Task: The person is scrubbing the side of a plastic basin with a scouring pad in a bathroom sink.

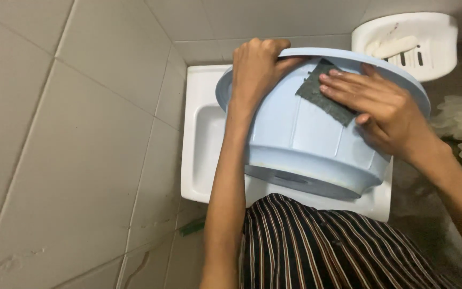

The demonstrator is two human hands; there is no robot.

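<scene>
While the basin (306,139) (pale blue) hides the sink (201,134), both hands obscure its rim.

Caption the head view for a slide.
Left hand grips a pale blue basin by its rim over a white sink; right hand presses a dark scouring pad against it.

Bare forearms, no sleeves or jewellery on either hand; dark garment (327,249) with thin pale vertical stripes below.
</scene>
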